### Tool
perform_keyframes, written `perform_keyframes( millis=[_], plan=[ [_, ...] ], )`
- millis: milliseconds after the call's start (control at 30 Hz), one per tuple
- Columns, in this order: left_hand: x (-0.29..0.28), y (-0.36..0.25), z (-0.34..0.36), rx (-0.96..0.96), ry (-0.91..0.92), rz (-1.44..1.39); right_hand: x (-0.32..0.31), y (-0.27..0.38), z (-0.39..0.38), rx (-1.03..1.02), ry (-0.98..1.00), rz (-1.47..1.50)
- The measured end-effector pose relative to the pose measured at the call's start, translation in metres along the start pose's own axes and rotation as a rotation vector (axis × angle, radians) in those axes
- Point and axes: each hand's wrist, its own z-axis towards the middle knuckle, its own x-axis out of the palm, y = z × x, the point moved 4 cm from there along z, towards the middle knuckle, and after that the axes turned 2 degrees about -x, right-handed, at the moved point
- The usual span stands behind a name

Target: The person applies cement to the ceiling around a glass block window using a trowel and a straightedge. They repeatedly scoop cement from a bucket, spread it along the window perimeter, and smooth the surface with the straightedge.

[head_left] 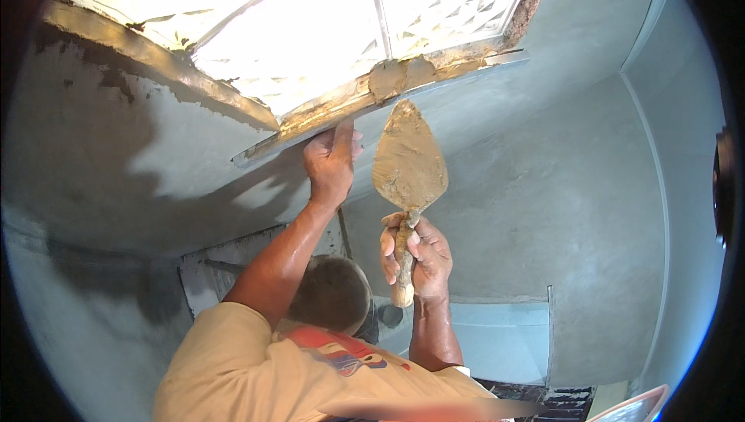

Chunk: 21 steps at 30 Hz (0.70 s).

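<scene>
In my right hand (431, 255) is a pointing trowel (410, 162), its handle wrapped by my fingers and its blade pointing up toward the window. Wet grey-brown mortar smears cover the blade. My left hand (332, 162) is up against a long thin straightedge (506, 58) that runs along the front edge of the window sill (326, 115). One finger reaches up on it while the others curl in; part of that grip is hidden. Just above the trowel tip, lumps of fresh mortar (388, 79) sit on the sill.
A bright patterned window (310, 42) fills the top. Another ledge (155, 50) with rough plaster edges meets the sill at an angle on the left. Grey plastered wall (543, 174) extends to the right. Below my arms stand a round dark container (330, 294) and a pale blue panel (497, 337).
</scene>
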Motion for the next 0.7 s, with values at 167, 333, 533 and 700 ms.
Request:
perform_keyframes(
  millis=[167, 333, 533, 700],
  plan=[
    [-0.002, 0.003, -0.002, 0.034, 0.026, -0.016, 0.008, -0.006, 0.016, 0.053, 0.02, 0.008],
    [0.003, 0.002, 0.0, 0.099, 0.18, -0.204, 0.016, -0.001, 0.012, 0.145, 0.065, -0.039],
    [0.029, -0.005, -0.004, -0.037, 0.11, -0.442, 0.002, 0.023, 0.038, -0.068, -0.026, 0.055],
    [0.033, 0.01, -0.006, -0.141, 0.161, -0.608, 0.009, 0.008, 0.032, 0.065, 0.043, -0.005]
  ],
)
